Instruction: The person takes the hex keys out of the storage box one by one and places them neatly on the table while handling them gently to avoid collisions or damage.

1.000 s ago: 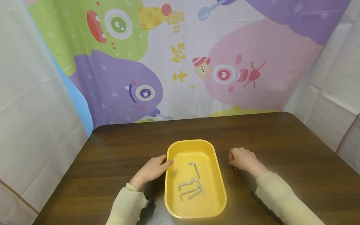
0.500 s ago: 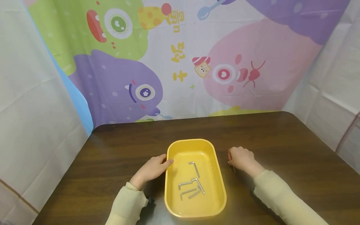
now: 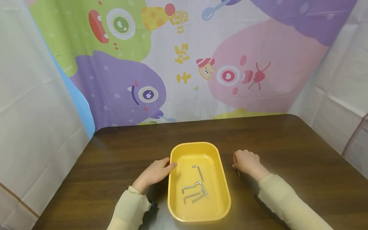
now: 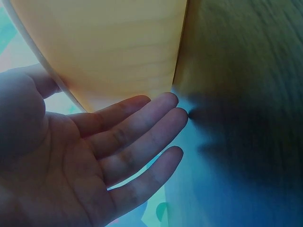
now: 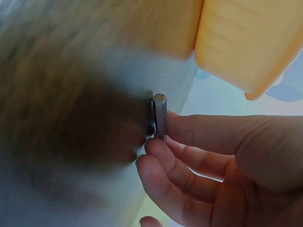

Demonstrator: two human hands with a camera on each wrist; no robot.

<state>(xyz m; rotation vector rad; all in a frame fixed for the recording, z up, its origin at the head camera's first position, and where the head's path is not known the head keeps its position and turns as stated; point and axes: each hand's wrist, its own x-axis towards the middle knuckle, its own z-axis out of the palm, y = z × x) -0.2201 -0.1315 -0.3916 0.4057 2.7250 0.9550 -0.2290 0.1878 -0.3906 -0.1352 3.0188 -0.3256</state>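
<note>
A deep yellow tray point(image 3: 205, 210) stands on the dark wooden table, with several L-shaped silver hex keys point(image 3: 200, 189) lying on its floor. At its left side, my left hand point(image 3: 153, 174) holds the wall, thumb over the rim and the other fingers along the outside. The left wrist view has these fingers point(image 4: 147, 146) fairly straight and low beside the wall. To the right of the tray, my right hand point(image 3: 248, 162) pinches another hex key point(image 5: 160, 116) between thumb and fingers, close over the table. Its hexagonal end faces the right wrist camera; the lower part is hidden by the fingers.
The brown wood-grain table point(image 3: 138, 143) reaches back to a cloth point(image 3: 189, 95) printed with cartoon monsters. Pale sheets hang at the left point(image 3: 34, 111) and right point(image 3: 336, 95) sides.
My right hand has shifted slightly left toward the tray with the hex key still pinched. The left hand and the hex keys in the tray stay in place.
</note>
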